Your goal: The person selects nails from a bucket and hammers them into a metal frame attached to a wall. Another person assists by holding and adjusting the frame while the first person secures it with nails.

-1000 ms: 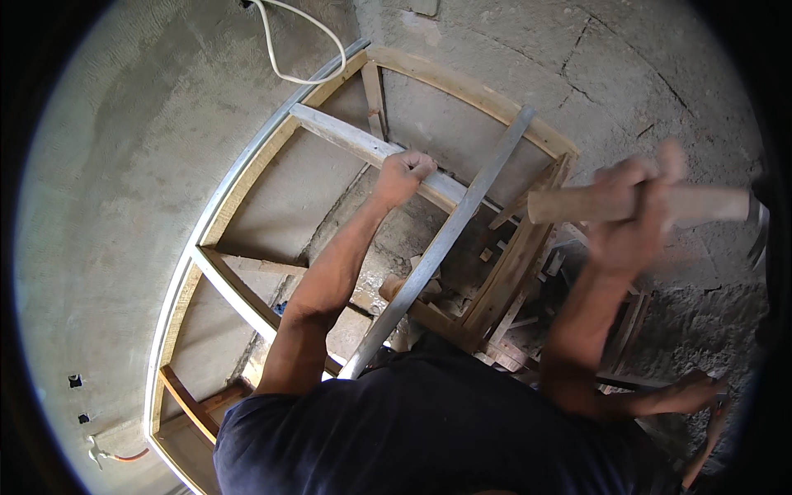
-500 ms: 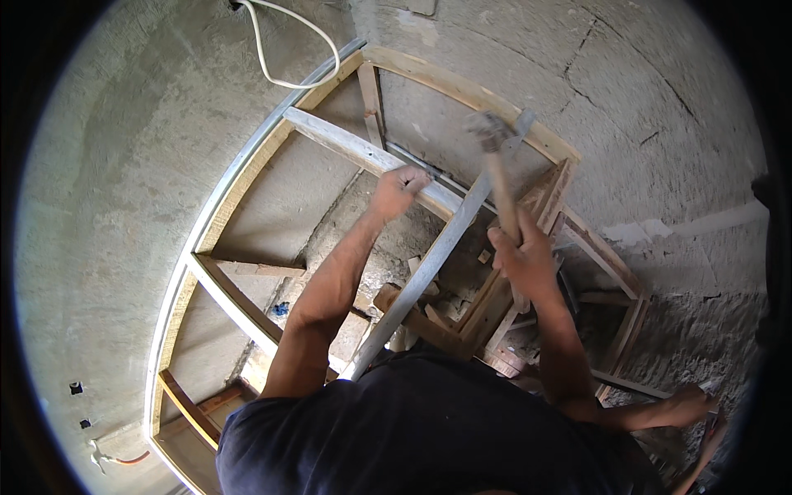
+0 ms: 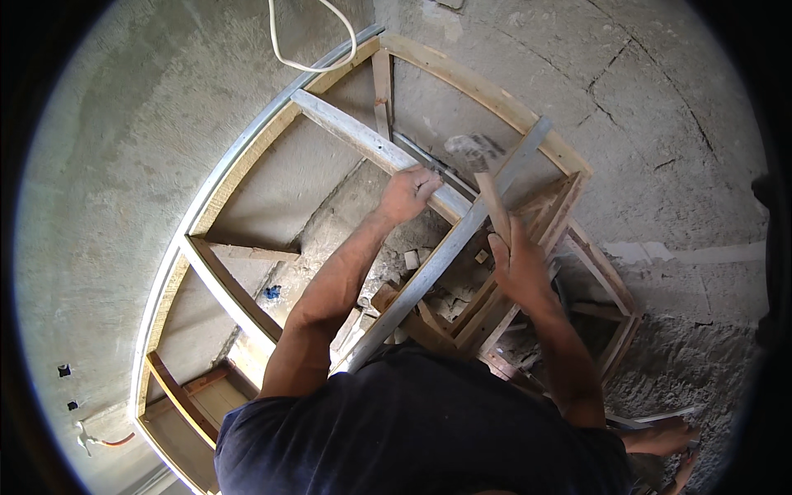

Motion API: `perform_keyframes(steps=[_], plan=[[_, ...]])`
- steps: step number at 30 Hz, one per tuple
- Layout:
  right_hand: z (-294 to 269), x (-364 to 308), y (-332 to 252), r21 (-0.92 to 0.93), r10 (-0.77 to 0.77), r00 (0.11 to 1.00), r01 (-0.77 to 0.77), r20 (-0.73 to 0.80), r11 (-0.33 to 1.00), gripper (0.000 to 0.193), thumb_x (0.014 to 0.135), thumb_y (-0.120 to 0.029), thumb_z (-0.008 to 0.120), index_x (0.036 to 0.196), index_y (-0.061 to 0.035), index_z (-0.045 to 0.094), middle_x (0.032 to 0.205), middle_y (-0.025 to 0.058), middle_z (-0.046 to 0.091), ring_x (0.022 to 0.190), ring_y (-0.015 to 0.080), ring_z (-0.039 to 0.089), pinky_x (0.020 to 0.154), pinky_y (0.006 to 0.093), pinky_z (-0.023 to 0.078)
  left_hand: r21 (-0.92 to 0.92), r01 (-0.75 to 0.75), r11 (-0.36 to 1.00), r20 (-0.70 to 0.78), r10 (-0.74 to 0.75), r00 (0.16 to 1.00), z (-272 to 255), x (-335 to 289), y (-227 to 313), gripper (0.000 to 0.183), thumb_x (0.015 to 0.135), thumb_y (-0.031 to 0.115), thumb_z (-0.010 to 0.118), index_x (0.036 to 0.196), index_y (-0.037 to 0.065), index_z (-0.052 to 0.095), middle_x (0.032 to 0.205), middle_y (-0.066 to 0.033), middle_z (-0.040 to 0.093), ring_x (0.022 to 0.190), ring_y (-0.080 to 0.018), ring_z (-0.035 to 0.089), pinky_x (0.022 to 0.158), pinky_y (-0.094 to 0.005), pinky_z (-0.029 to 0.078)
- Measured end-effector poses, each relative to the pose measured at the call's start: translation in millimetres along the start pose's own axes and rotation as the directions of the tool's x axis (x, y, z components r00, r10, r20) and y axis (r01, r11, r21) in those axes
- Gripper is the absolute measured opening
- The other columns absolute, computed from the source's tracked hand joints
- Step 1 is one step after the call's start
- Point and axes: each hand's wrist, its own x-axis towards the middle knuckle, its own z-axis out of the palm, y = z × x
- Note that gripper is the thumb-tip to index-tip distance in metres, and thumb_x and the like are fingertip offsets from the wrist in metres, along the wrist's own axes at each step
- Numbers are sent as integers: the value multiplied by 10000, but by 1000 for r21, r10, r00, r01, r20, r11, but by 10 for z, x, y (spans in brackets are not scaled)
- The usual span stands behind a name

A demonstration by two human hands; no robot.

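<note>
Rough grey plaster wall (image 3: pixel 107 190) on my left, bare cement all around, loose white cable (image 3: pixel 279 45) dangling at the top. The wood frame (image 3: pixel 239 167) sits right up against that wall, under me.

Progress so far: I'd call the skeleton mostly up. Outer rails are on, a couple of pale crossbars span them, and the long bar (image 3: pixel 433 268) runs across on my side. The bays are all uncovered, floor showing through, so I'd say it's far from finished.

My left hand (image 3: pixel 408 195) is on the upper crossbar (image 3: pixel 346 134), fingers curled in; can't tell if they're pinching anything. Right hand (image 3: pixel 521 266) has its fingers wrapped tight around the hammer (image 3: pixel 492 204). The head's blurry beside the long bar, so no clue if it's touching, or whether that joint is fixed. Somebody else's hand (image 3: pixel 667 437) is down at lower right.
</note>
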Motion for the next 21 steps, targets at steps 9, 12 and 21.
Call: perform_keyframes(steps=[9,12,21], plan=[[69,119,19,16,27,1000,-27,12,1000,467,1061,-314,574,1369,10,440,933,342,703,869,557,683,770,622,540,-31,2,1000,-42,-4,999,43,-12,13,130,957,142,715,893,30,717,804,-162,654,771,-359,660,695,-422,527],[83,107,17,-26,40,993,-38,110,999,467,1064,-315,569,1366,15,433,929,346,702,873,561,681,777,621,545,-44,6,999,-29,-7,1000,35,-8,18,130,958,135,714,890,25,714,792,-162,649,768,-357,658,692,-419,524],[202,45,70,-75,60,991,-51,119,996,394,1069,-304,555,1303,-9,438,904,322,711,831,549,685,736,615,544,-30,-2,1000,-29,1,1000,29,-18,23,137,960,135,705,883,21,716,800,-150,660,766,-325,660,705,-411,523]])
